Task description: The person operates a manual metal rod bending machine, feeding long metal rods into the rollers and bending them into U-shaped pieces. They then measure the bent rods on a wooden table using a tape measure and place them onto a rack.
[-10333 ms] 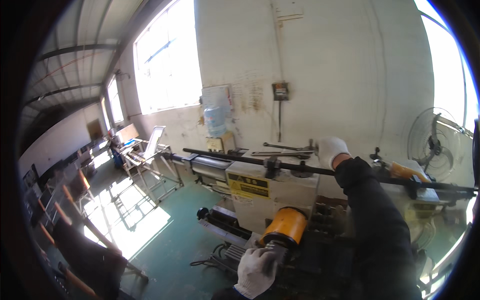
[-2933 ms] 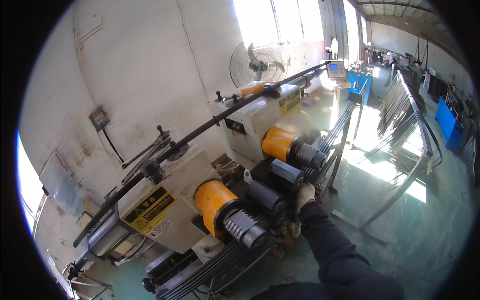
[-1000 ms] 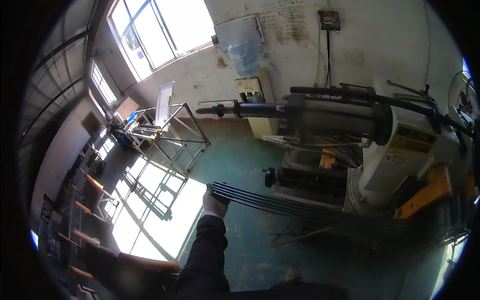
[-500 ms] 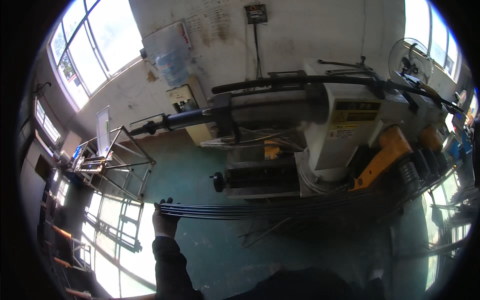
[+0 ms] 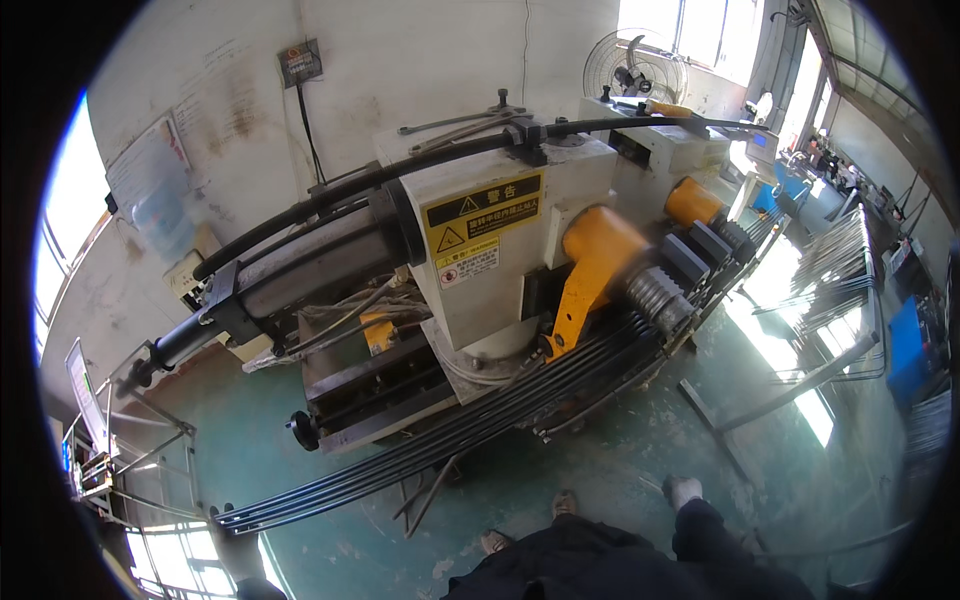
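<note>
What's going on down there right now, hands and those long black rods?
Left hand gripping the end of the long black rods. Right hand gloved, low, holding nothing visible. Rods lie along the front of the machine. Rack of more rods at right.

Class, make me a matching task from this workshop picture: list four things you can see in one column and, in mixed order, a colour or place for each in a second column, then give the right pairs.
Things:
1. bundle of long rods
2. motor housing
3. fan
4. right hand

Descriptions:
A. orange, at the front of the machine
B. in a white glove, at the lower edge of the picture
C. dark, lying low along the machine above the green floor
D. by the window at the top, behind the machine

Pairs: 1-C, 2-A, 3-D, 4-B
</note>
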The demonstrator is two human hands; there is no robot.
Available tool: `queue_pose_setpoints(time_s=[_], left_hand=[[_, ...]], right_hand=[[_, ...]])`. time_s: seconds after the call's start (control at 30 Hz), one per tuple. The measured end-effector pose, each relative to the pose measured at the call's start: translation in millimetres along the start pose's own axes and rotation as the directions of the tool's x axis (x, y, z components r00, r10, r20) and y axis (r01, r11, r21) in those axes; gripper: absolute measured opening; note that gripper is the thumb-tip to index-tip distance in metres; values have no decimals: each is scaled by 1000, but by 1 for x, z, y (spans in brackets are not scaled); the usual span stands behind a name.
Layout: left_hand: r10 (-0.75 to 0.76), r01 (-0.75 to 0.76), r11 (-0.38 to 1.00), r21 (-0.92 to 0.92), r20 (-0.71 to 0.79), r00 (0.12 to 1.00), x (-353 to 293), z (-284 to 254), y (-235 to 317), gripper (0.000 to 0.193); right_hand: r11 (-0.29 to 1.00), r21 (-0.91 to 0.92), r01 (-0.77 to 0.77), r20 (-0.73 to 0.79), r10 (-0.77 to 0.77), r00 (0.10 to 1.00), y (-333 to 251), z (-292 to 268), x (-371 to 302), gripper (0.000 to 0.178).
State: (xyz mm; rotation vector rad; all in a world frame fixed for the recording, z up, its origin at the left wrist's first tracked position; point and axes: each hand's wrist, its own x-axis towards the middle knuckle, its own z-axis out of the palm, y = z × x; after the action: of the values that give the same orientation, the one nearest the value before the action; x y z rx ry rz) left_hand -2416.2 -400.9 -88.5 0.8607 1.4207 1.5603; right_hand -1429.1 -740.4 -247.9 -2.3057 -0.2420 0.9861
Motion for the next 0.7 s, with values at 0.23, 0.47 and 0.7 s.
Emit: queue_pose_setpoints(time_s=[0.23,0.47,0.7], left_hand=[[-193,186,927,-325,10,981,-32,31,26,66],[-202,211,927,-311,64,977,-12,9,18,76],[-272,85,815,-573,-249,930,-54,25,-9,56]], right_hand=[[489,-726,483,216,-505,835,10,-7,36,29],[989,89,122,100,-131,986,-56,17,49,31],[993,-20,113,160,-108,981,-111,2,96,43]])
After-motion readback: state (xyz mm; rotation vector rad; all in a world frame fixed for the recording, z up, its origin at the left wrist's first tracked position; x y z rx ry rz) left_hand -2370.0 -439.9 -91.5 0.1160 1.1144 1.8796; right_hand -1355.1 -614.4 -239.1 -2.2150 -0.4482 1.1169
